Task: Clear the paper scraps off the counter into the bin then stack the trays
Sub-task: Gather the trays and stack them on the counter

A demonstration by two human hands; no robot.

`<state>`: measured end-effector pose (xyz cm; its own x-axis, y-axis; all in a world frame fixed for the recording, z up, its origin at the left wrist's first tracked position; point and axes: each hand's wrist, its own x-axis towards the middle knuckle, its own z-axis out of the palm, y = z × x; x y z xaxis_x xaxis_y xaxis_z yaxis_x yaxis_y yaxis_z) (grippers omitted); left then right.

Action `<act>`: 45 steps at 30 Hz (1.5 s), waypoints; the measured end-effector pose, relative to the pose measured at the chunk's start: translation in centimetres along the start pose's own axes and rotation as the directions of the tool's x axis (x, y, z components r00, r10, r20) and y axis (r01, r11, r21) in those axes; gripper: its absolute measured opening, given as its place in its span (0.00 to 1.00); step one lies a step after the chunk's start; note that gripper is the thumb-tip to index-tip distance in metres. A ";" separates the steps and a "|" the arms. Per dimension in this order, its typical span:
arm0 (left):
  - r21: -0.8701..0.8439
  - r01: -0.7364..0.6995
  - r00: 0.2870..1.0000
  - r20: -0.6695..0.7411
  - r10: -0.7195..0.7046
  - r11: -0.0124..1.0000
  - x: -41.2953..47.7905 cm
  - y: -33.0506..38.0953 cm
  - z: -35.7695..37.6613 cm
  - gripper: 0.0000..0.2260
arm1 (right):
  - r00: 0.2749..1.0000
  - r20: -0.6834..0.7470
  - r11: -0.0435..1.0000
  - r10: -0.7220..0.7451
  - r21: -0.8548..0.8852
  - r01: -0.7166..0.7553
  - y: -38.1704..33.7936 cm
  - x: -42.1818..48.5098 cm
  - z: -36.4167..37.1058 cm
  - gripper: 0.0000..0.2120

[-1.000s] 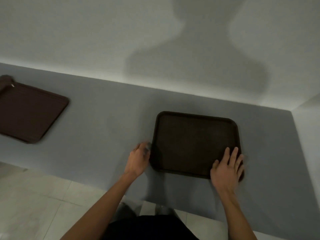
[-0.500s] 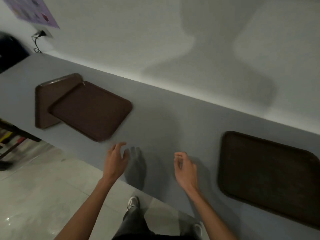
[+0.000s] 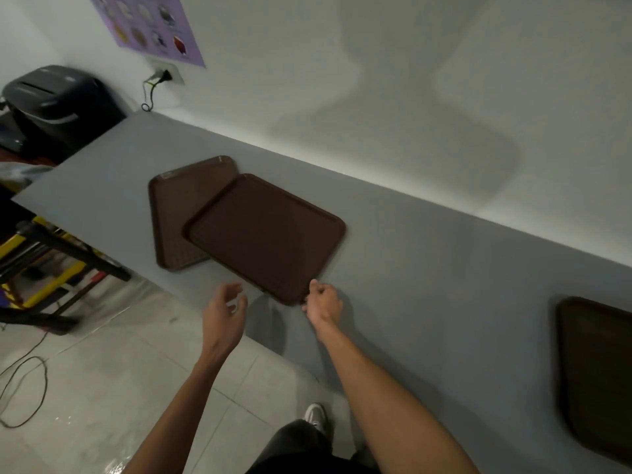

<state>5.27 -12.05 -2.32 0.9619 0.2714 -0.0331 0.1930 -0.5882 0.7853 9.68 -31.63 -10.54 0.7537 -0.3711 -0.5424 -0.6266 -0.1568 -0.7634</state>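
Note:
Two brown trays overlap on the grey counter (image 3: 427, 268). The upper tray (image 3: 263, 234) lies skewed across the right part of the lower tray (image 3: 171, 213). My right hand (image 3: 323, 301) is at the upper tray's near corner, thumb on its rim and fingers curled under the edge. My left hand (image 3: 225, 309) hovers with fingers spread just off that tray's front edge, touching nothing. A third brown tray (image 3: 595, 371) lies far right, partly out of frame. No paper scraps show on the counter.
A dark grey bin (image 3: 51, 97) stands past the counter's left end. A purple poster (image 3: 150, 25) and a wall socket with a plug (image 3: 164, 75) are above it. Yellow and black frames (image 3: 41, 268) and a cable (image 3: 24, 388) lie on the tiled floor at left.
The view swung left from the single tray to the overlapping pair. Both hands left that tray and reached toward the pair; my right hand has now closed on the upper tray's near corner.

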 end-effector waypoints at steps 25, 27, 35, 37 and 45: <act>0.113 -0.144 0.989 -0.020 0.147 0.983 8.1 2.8 -2.4 0.20 | 0.837 -0.246 0.871 -0.488 -0.197 0.450 -5.1 -10.1 -20.4 0.25; 0.071 -0.122 0.992 0.029 0.120 0.990 7.1 4.3 -1.5 0.24 | 0.817 -0.286 0.865 -0.501 -0.190 0.464 -4.5 -12.1 -24.4 0.25; -0.278 -0.069 0.930 0.331 0.163 0.958 -0.2 13.2 5.3 0.13 | 0.759 -0.469 0.877 -0.451 -0.078 0.473 0.4 -16.6 -36.8 0.23; -0.315 -0.129 0.922 0.311 0.230 0.940 -2.5 15.6 7.7 0.09 | 0.756 -0.514 0.897 -0.405 -0.064 0.437 2.3 -17.1 -40.0 0.22; -0.274 -0.311 0.880 0.279 0.385 0.910 -13.6 23.4 19.7 0.08 | 0.621 -0.741 0.931 -0.255 -0.014 0.365 12.1 -18.3 -54.0 0.13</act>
<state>0.52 -44.47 4.33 0.9746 -0.2000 0.1004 -0.1764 -0.4106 0.8946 -22.40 -76.10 9.11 0.4811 -0.8688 0.1173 -0.3110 -0.2942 -0.9037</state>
